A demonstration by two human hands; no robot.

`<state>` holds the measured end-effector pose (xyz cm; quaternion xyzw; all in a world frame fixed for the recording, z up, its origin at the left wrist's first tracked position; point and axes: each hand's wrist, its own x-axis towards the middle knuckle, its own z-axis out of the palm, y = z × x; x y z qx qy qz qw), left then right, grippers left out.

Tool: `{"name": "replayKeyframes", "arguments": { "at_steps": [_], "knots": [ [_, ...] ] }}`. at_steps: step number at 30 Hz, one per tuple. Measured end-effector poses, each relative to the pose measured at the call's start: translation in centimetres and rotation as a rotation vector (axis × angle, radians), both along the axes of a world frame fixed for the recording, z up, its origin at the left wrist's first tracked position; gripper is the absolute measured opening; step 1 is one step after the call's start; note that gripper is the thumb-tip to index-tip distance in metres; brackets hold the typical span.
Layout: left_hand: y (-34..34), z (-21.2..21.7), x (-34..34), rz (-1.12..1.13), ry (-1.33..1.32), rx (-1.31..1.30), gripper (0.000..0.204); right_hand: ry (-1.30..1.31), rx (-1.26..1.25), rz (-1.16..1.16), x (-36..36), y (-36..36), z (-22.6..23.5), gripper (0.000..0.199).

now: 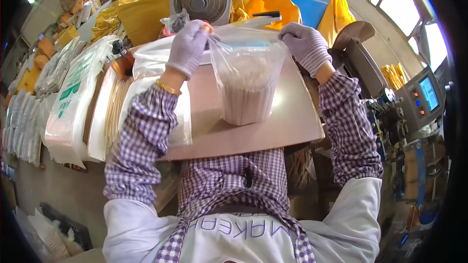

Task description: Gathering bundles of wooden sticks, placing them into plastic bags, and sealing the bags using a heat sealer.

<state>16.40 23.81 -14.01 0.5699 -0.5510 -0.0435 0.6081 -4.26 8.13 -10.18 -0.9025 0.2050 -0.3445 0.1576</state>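
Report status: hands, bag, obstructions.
Left hand, right hand gripping opposite upper sides of clear bag. Bag upright over board, pale contents inside. Fan beyond, not obstructing.

Windows [400, 7] at upper right glare white, the tabletop [291, 104] shines, straight lines bend toward dark edges.

A clear plastic bag [225, 61] is held up by its two upper corners, its top stretched wide and creased. Its lower part is filled by a bundle of slim, pale sticks [247, 101], stood roughly upright and packed closely together. The bag's bottom is placed at the tabletop [292, 117].
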Motion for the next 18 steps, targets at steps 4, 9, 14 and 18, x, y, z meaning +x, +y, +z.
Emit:
{"name": "replayKeyframes", "arguments": {
  "at_steps": [4,9,14,18],
  "knots": [
    [0.9,-2.9,-3.1,0.187,0.225,-0.174,0.037,-0.007,0.002,0.004,1.8,-1.8,-0.1,0.011],
    [-2.2,-14.2,-3.6,-0.203,0.449,0.015,0.089,-0.063,0.206,0.07,5.9,-4.7,-0.8,0.011],
    [-7.4,-14.3,-1.6,-0.334,0.889,0.103,0.064,-0.16,0.075,-0.079,9.8,-16.5,-5.3,0.033],
    [-10.4,-16.1,-0.3,-0.373,1.059,0.154,0.05,-0.367,0.247,-0.143,14.7,-23.7,-10.5,0.062]
  ]
}}
